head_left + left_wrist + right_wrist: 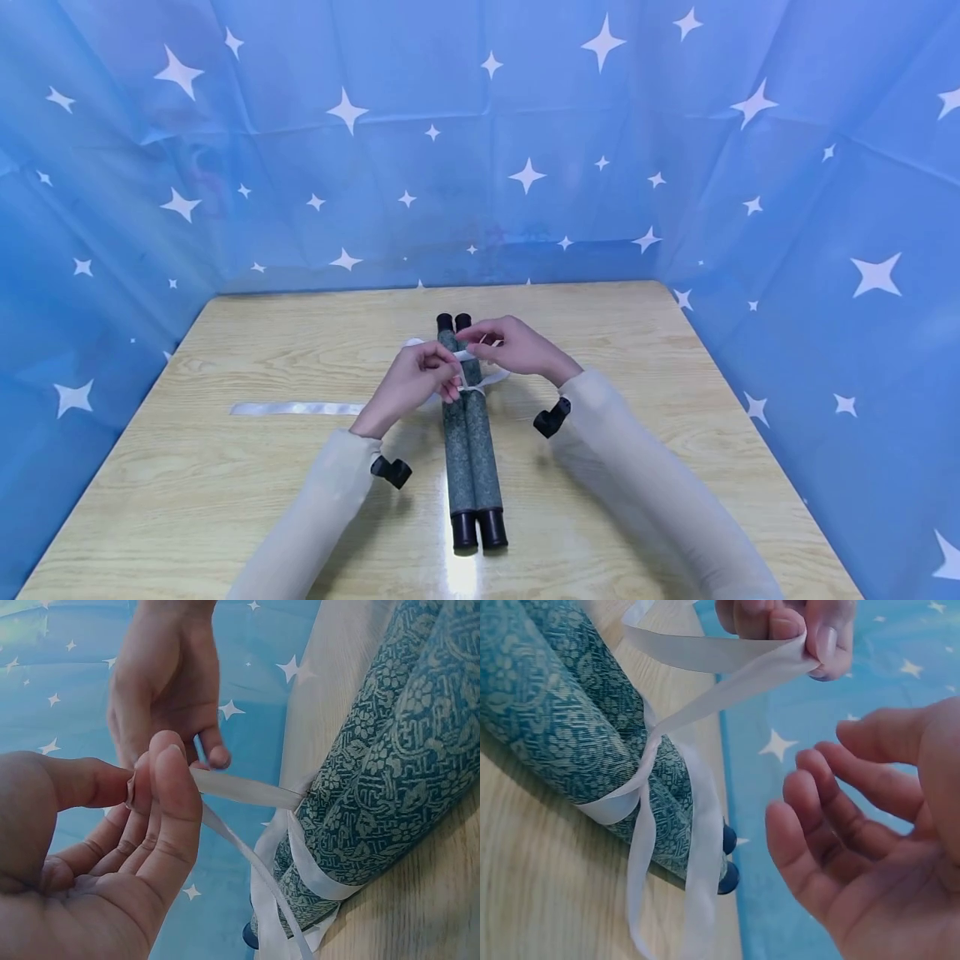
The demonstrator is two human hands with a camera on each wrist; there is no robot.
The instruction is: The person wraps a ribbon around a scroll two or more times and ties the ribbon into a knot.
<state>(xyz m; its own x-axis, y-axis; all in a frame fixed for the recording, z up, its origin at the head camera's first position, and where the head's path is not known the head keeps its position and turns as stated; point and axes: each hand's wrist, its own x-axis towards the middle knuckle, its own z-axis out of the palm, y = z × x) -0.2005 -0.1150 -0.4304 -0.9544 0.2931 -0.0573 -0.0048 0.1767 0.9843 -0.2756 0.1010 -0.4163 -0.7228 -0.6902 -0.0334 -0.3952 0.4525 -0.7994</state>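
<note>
A double-rolled scroll (472,454) in dark green patterned fabric with black end knobs lies lengthwise on the table. White ribbon (615,806) wraps around both rolls and crosses over itself near their upper part. My left hand (416,379) pinches a folded length of the ribbon (247,789) between thumb and fingers, raised off the fabric. Opposite it, my right hand (521,346) hovers over the far part of the scroll; in the right wrist view its fingers (802,847) are loosely bent, apart from the ribbon, and hold nothing.
A long ribbon tail (296,408) stretches left across the wooden table (637,500). Another ribbon loop (495,377) sticks out to the right of the rolls. Blue star-printed cloth (450,150) hangs behind and on both sides.
</note>
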